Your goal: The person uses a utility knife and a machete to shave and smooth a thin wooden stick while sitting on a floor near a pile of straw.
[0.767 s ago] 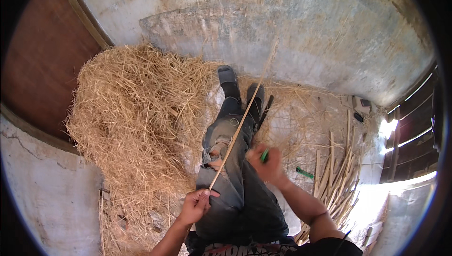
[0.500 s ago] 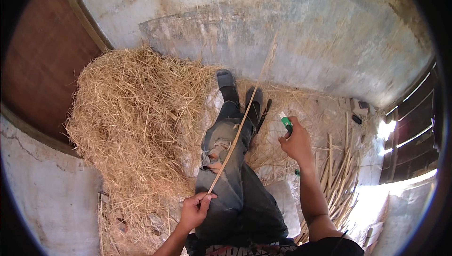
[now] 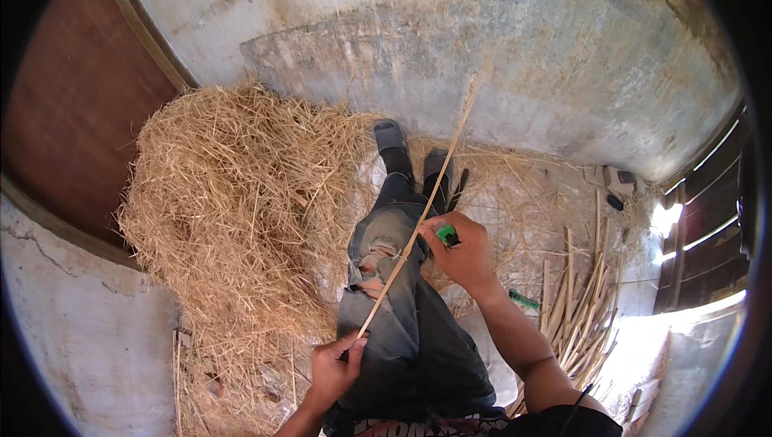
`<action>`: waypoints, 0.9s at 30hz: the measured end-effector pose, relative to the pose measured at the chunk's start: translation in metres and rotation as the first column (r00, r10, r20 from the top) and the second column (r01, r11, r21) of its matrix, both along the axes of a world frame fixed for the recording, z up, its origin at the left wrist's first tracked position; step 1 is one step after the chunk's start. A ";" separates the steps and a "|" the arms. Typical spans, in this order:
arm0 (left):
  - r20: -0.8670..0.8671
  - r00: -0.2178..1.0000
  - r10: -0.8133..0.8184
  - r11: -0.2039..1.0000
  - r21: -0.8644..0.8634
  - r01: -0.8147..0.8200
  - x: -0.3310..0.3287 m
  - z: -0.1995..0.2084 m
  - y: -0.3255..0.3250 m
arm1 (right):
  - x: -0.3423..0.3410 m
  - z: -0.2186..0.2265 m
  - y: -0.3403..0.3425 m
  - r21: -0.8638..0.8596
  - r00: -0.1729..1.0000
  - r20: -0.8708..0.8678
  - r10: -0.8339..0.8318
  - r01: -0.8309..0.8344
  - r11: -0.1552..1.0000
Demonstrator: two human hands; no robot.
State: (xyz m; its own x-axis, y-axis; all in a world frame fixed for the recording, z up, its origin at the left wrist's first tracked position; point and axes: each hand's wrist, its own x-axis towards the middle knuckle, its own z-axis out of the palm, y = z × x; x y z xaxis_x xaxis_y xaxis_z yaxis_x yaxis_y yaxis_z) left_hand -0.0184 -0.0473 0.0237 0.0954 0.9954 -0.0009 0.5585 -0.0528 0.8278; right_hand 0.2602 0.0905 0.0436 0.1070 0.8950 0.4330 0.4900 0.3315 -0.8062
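A long thin bamboo strip (image 3: 396,274) runs slantwise over my outstretched legs, its far end up near the wall. My left hand (image 3: 336,366) pinches its near end, close to my thigh. Around the middle of the strip is my right hand (image 3: 466,254), closed on a green utility knife (image 3: 446,234). The fingertips of that hand meet the strip; the blade is hidden, so I cannot tell whether it touches the strip.
A large straw heap (image 3: 241,196) lies left of my legs (image 3: 386,228). Several bamboo strips (image 3: 583,308) are piled at the right, beside a green object (image 3: 523,299). A stained wall (image 3: 450,27) stands ahead, a slatted wooden panel (image 3: 708,228) at far right.
My right hand has moved left and slightly down with the knife, from apart from the bamboo strip to its middle. My left hand keeps its pinch, almost in place.
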 end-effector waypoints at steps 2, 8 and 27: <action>-0.022 1.000 0.008 0.999 -0.033 -0.009 0.002 0.004 0.000 | 0.000 -0.009 -0.001 -0.003 0.999 0.002 0.032 -0.032 0.999; 0.009 1.000 0.028 0.994 -0.108 -0.027 0.001 -0.004 -0.003 | 0.002 -0.012 -0.017 -0.064 0.983 0.060 0.174 -0.171 0.983; 0.164 0.984 0.074 0.979 -0.198 -0.041 0.006 -0.002 0.013 | 0.003 0.024 -0.049 -0.262 0.445 -0.510 0.736 -0.896 0.360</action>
